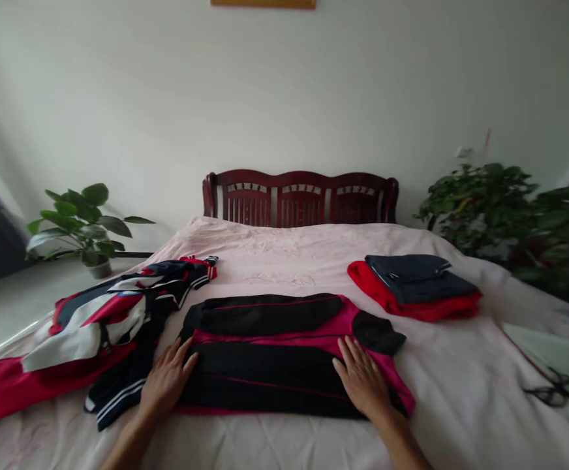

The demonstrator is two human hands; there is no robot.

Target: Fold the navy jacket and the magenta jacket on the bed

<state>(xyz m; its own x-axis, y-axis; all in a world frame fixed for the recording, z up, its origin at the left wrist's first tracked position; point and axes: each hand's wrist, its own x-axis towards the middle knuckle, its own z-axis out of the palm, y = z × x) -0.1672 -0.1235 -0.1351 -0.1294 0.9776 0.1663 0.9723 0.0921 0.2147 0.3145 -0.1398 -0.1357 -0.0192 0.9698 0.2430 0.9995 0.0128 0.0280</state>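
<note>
A black and magenta jacket [269,365] lies flat on the bed in front of me, its long side running left to right. One black sleeve [269,316] is laid along its far side. My left hand [169,372] rests on the jacket's left end, fingers spread. Toward the other end, my right hand [361,375] lies flat on the black and magenta cloth, fingers stretched out. Neither hand grips the fabric. The underside of the jacket is hidden.
A loose heap of red, white and navy clothes [118,320] lies at left. Folded navy [416,277] and red garments [370,285] are stacked at right. Glasses [556,390] lie by a notebook [549,349]. Potted plants [86,225] flank the bed, with a wooden headboard [300,196] behind.
</note>
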